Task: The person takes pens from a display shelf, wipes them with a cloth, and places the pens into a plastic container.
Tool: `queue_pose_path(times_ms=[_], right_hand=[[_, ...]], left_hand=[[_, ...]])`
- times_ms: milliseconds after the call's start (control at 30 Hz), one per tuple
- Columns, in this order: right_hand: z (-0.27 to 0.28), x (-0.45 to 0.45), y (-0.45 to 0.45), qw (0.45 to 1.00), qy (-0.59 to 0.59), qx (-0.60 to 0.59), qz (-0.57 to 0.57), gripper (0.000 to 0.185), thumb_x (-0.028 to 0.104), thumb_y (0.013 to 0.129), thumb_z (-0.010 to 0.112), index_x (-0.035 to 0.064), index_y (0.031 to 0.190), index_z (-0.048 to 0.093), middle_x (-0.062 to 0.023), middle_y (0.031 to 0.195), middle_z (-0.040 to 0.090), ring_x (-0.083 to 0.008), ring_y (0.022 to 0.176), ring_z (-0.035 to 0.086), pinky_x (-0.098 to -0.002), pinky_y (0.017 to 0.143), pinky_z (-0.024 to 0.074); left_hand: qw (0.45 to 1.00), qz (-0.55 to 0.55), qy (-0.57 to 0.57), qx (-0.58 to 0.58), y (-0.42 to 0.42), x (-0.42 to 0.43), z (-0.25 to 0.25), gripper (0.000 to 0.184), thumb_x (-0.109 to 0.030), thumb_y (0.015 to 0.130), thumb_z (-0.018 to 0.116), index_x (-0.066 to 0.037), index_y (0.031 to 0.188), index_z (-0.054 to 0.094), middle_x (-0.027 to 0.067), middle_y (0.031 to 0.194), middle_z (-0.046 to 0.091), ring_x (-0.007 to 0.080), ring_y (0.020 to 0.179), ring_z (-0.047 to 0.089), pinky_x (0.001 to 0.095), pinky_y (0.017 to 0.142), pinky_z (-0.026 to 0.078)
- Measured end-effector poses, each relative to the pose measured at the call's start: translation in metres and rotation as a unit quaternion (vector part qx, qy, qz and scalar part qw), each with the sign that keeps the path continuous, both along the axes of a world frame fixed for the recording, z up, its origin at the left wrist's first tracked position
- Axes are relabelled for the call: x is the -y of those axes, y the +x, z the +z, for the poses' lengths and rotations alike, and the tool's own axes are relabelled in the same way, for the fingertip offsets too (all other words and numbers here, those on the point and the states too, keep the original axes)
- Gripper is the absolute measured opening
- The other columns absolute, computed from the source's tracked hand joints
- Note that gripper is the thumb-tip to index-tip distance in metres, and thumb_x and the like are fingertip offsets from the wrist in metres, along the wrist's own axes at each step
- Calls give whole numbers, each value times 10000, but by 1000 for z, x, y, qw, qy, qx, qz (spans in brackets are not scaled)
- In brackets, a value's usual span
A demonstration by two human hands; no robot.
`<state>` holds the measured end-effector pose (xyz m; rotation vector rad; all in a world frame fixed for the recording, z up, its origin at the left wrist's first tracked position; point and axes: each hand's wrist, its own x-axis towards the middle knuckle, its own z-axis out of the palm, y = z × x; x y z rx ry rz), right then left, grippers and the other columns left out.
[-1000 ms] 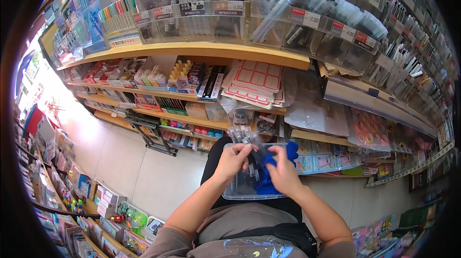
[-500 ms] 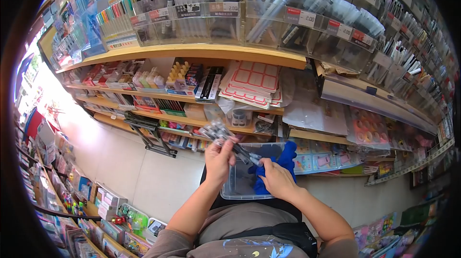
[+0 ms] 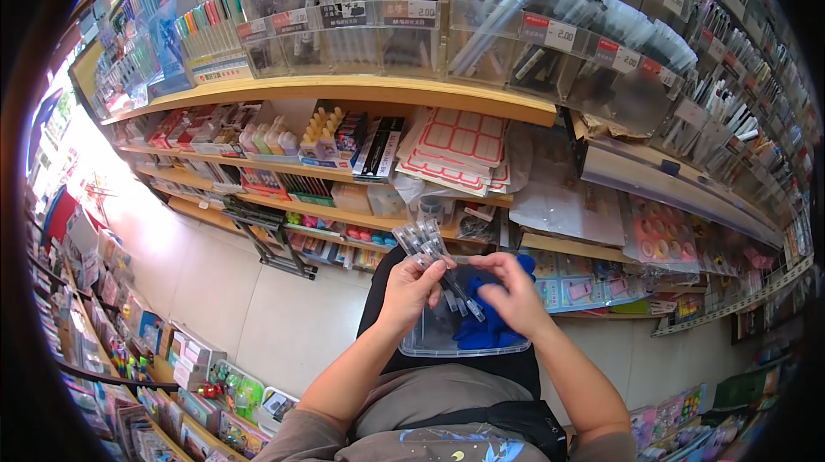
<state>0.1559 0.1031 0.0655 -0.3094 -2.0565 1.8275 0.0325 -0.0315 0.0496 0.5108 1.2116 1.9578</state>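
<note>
Several clear pens with dark parts form a bundle [image 3: 424, 240], pinched by my left hand [image 3: 411, 290]. Their upper ends fan out above the fingers and their lower ends point down to the right. Just right of those lower ends, my right hand [image 3: 522, 300] is curved with thumb and fingers apart, holding nothing that I can see. Below both hands rests a clear plastic bin [image 3: 460, 351] at my lap. Bunched blue fabric [image 3: 483, 333], glove-like in shape, lies in it, partly hidden by my right hand.
A wooden shelf edge [image 3: 344, 88] runs ahead, with clear pen holders [image 3: 378, 36] above it. Red-framed label sheets [image 3: 460, 140] stick out on the shelf below. A black folding stand [image 3: 271, 238] is on the floor at left. Low display racks [image 3: 172, 410] line the lower left.
My right hand has let go of the pens' lower ends and moved up and right, its fingers spreading. The bundle has shifted right with my left hand and points more steeply downward.
</note>
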Motion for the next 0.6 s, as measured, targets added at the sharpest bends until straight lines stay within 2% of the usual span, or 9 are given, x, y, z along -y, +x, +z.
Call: queue_pose_path(times_ms=[33,67,167,200,300,400,467,567,600], right_hand=[[9,8,-2,997,75,20,29,409,85,760,596,-8,1115,417,-176,1128,527,-234,1099,496,-329,939,375],[5,12,-4,990,90,90,53,618,123,684,717,3,1171,356,-160,1227,468,-250,1169,439,-342,988,327],[-6,27,-18,974,169,143,50,702,184,683,711,-30,1247,352,-214,1209,479,-284,1165,453,-322,962,356],[-12,31,-18,978,143,151,30,709,205,684,704,-40,1259,368,-232,1152,518,-306,1120,492,-324,927,386],[-27,33,-19,991,45,114,46,432,135,755,635,-31,1114,461,-103,891,597,-204,821,589,-308,743,463],[-18,33,-12,976,-154,137,77,230,101,796,600,9,989,512,-42,797,567,-128,694,552,-267,651,456],[-22,29,-8,965,-205,131,97,167,99,804,600,33,941,531,-38,783,564,-121,665,546,-256,629,449],[-21,27,-3,952,-245,136,127,138,94,792,622,33,889,546,-43,752,562,-133,657,558,-256,628,451],[-18,28,-2,947,-259,128,140,142,89,788,623,29,889,543,-45,746,561,-137,661,562,-259,631,453]], left_hand=[[1000,-5,0,1,2,0,2,191,-180,871,566,5,897,606,3,659,544,49,432,423,181,410,327],[1000,-10,0,1,4,-1,4,191,-180,871,567,5,896,607,0,646,539,49,433,425,183,409,328],[998,-58,1,15,10,1,4,177,-167,871,570,-6,936,601,-10,609,516,54,432,426,193,405,328],[998,-68,-9,7,10,2,1,184,-165,869,571,-9,965,596,-2,618,529,61,439,452,192,410,348],[994,-103,-24,17,6,7,1,267,-153,865,570,-15,1094,553,27,663,566,86,474,528,195,427,411],[994,-111,-11,2,6,14,19,406,-142,859,572,-35,1235,462,61,733,595,111,516,582,202,444,459],[994,-105,-7,-28,-4,15,20,535,-133,850,577,-71,1333,358,90,819,608,118,527,598,204,438,472],[994,3,0,-111,-17,13,23,508,-103,852,561,-72,1324,378,94,1013,599,52,552,532,158,427,420],[991,22,6,-132,-22,11,22,468,-114,860,546,-62,1304,408,83,1104,567,39,638,497,157,486,419]])
